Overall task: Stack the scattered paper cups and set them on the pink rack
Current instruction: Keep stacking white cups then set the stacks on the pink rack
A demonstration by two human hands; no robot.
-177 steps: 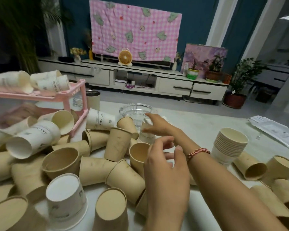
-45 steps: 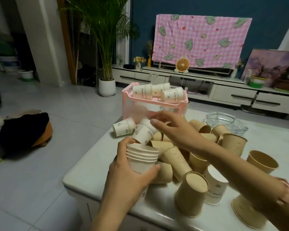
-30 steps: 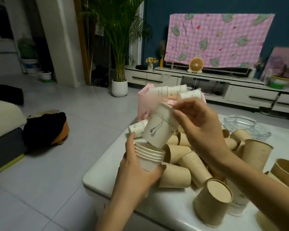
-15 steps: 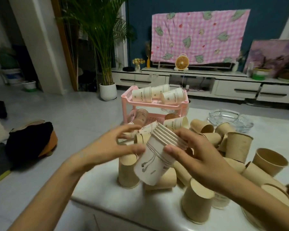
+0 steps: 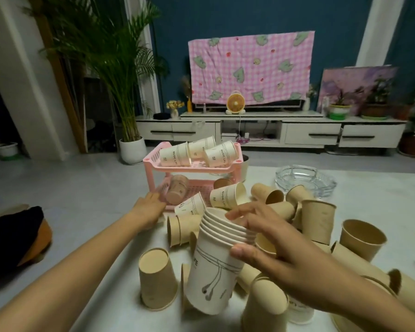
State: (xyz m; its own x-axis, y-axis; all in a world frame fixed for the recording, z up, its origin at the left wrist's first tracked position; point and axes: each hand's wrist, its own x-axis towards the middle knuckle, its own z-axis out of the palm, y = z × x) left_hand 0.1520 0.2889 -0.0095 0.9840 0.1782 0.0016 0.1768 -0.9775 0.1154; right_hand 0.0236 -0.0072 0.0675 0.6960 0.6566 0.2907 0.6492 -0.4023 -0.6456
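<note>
1. Left hand (image 5: 151,207): extended to the front-left corner of the rack's lower tier. Fingertips at the tier edge; cannot tell whether they grasp anything.
2. Rack (image 5: 153,161): pink, at the far table (image 5: 381,202) edge. Upper tier holds three white cups (image 5: 175,155) on their sides; lower tier holds one cup (image 5: 176,191) on its side.
3. Brown cup (image 5: 157,279): upside down, near edge.
4. Stack (image 5: 213,271): nested white cups, tilted, among loose brown cups.
5. Right hand (image 5: 280,255): thumb and fingers curled round the stack's rims.
6. Ashtray (image 5: 306,180): glass, behind the cups.
</note>
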